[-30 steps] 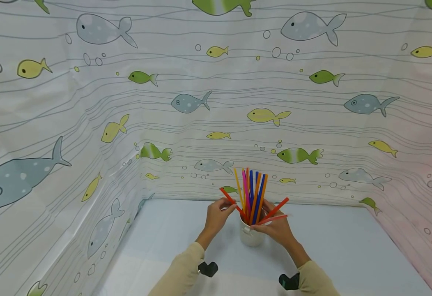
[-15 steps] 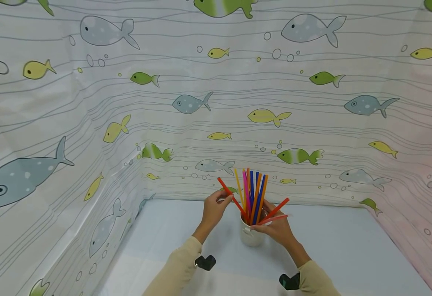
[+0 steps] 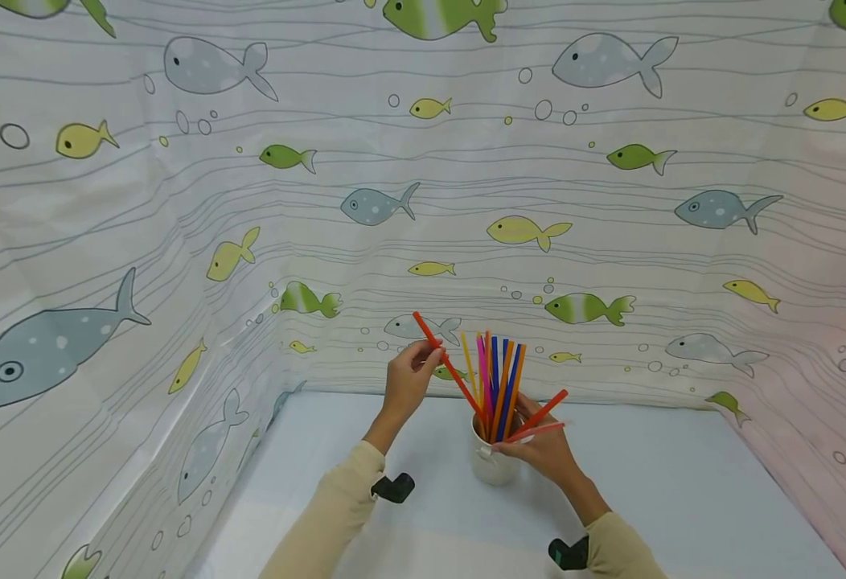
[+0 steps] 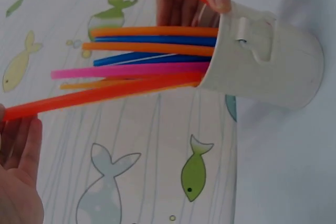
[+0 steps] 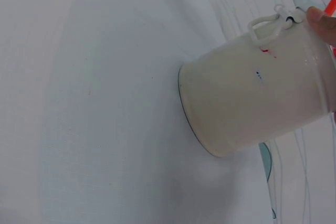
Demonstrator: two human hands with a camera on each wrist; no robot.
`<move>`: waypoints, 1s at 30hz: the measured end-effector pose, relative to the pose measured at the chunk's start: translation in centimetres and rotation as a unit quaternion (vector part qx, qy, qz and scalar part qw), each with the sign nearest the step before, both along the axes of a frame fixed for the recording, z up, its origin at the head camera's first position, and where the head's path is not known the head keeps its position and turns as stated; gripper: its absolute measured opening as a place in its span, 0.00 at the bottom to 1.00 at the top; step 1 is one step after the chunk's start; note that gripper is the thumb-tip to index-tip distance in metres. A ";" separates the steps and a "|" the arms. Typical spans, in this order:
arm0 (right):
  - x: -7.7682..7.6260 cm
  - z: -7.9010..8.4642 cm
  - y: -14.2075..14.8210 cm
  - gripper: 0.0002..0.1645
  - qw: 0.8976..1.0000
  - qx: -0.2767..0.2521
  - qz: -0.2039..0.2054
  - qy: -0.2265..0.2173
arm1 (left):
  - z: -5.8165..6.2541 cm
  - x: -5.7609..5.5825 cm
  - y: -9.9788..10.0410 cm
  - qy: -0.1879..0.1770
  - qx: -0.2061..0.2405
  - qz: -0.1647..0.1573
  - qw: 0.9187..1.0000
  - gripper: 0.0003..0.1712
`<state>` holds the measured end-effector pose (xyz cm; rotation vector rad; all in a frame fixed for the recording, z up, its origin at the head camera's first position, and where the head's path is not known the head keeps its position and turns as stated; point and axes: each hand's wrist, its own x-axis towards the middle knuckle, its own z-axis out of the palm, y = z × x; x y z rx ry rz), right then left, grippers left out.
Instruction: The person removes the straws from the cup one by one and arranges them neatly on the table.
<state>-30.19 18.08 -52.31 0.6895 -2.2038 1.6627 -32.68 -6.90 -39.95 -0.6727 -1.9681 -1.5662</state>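
A cream-coloured cup (image 3: 494,469) with a wire handle clip stands on the table, holding several coloured straws (image 4: 152,47) in orange, blue, pink and yellow. My left hand (image 3: 404,384) pinches a red straw (image 3: 457,379) near its upper part; the straw slants up to the left, its lower end still inside the cup's mouth. My right hand (image 3: 548,452) grips the cup at its rim, thumb on the near side by the clip and fingers behind. Two more red straws (image 3: 544,408) lean out to the right over that hand.
A white cloth-covered table (image 3: 655,474) spreads around the cup. Behind and at both sides hangs a fish-printed sheet (image 3: 466,169), meeting the table's back edge just beyond the straws. Dark wrist-worn pieces (image 3: 569,553) sit at both sleeves.
My left hand has moved up and to the left, drawing the red straw partly out of the cup. The right hand and the cup have stayed in place.
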 end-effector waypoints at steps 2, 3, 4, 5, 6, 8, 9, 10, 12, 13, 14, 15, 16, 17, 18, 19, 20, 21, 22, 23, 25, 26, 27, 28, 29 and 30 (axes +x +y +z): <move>0.4 0.6 -0.2 0.56 1.000 0.000 0.003 -0.002 | 0.6 -0.2 -0.4 0.011 0.001 -0.001 1.000 0.10; 0.6 0.9 -0.2 0.55 1.000 0.000 0.004 -0.002 | 0.9 -0.4 -0.6 0.015 0.002 -0.003 1.000 0.10; 0.8 1.1 -0.3 0.55 1.000 0.000 0.005 -0.001 | 1.2 -0.5 -0.8 0.018 0.004 -0.005 1.000 0.10; 0.8 1.2 -0.3 0.55 1.000 0.000 0.007 0.001 | 1.4 -0.6 -1.0 0.017 0.004 -0.006 1.000 0.10; 0.8 1.2 -0.3 0.55 1.000 0.001 0.006 0.001 | 1.7 -0.7 -1.2 0.017 0.006 -0.007 1.000 0.10; 0.6 0.8 -0.2 0.56 1.000 0.004 0.004 0.002 | 2.0 -0.8 -1.5 0.012 0.009 -0.008 1.000 0.10; 0.4 0.6 -0.1 0.56 1.000 0.005 0.002 0.002 | 2.1 -0.8 -1.7 0.008 0.011 -0.009 1.000 0.11; 0.2 0.3 -0.1 0.57 1.000 0.004 0.001 0.002 | 2.1 -0.8 -1.9 0.003 0.013 -0.009 1.000 0.11; -0.2 -0.3 0.1 0.57 1.000 0.006 -0.003 0.002 | 2.0 -0.9 -2.2 -0.005 0.016 -0.011 1.000 0.11; -0.4 -0.5 0.1 0.57 1.000 0.007 -0.004 0.003 | 1.9 -0.9 -2.3 -0.011 0.018 -0.013 1.000 0.11; -0.5 -0.7 0.2 0.57 1.000 0.009 -0.007 0.003 | 1.6 -0.9 -2.5 -0.018 0.019 -0.016 1.000 0.11; -0.6 -0.8 0.2 0.58 1.000 0.010 -0.010 0.004 | 1.2 -1.2 -2.6 -0.024 0.021 -0.020 0.999 0.12; -0.6 -0.9 0.2 0.57 1.000 0.012 -0.011 0.004 | 0.6 -1.5 -2.8 -0.029 0.023 -0.023 0.999 0.12; -0.6 -1.0 0.3 0.57 1.000 0.014 -0.014 0.004 | 0.0 -1.8 -2.9 -0.034 0.023 -0.025 0.999 0.12; -0.7 -1.1 0.3 0.57 1.000 0.017 -0.016 0.004 | -0.7 -2.1 -3.0 -0.042 0.024 -0.028 0.998 0.13; -0.7 -1.1 0.3 0.58 1.000 0.019 -0.019 0.003 | -1.3 -2.3 -3.1 -0.047 0.026 -0.029 0.998 0.13; -0.7 -1.1 0.3 0.58 1.000 0.021 -0.020 0.002 | -2.0 -2.7 -3.2 -0.053 0.028 -0.029 0.998 0.13; -0.7 -1.1 0.3 0.57 1.000 0.021 -0.020 -0.001 | -2.6 -3.0 -3.3 -0.059 0.030 -0.030 0.997 0.14; -0.7 -1.1 0.3 0.57 1.000 0.021 -0.020 -0.002 | -3.1 -3.1 -3.4 -0.064 0.029 -0.028 0.997 0.14; -0.7 -1.0 0.2 0.58 1.000 0.021 -0.019 -0.005 | -3.5 -3.2 -3.5 -0.070 0.029 -0.026 0.997 0.14; -0.6 -0.9 0.2 0.58 1.000 0.017 -0.015 -0.009 | -4.3 -3.2 -3.6 -0.076 0.029 -0.024 0.996 0.14; -0.6 -0.7 0.1 0.58 1.000 0.014 -0.013 -0.011 | -4.7 -3.3 -3.7 -0.081 0.030 -0.023 0.996 0.14; -0.5 -0.6 0.1 0.58 1.000 0.011 -0.011 -0.011 | -5.0 -3.2 -3.7 -0.085 0.030 -0.022 0.996 0.14; -0.4 -0.4 0.0 0.57 1.000 0.010 -0.010 -0.010 | -5.3 -3.2 -3.7 -0.088 0.029 -0.020 0.995 0.14; -0.2 -0.2 -0.1 0.57 1.000 0.008 -0.008 -0.009 | -5.6 -3.2 -3.7 -0.092 0.030 -0.021 0.995 0.14; -0.1 0.1 -0.2 0.57 1.000 0.006 -0.007 -0.008 | -5.9 -3.2 -3.7 -0.097 0.029 -0.020 0.995 0.15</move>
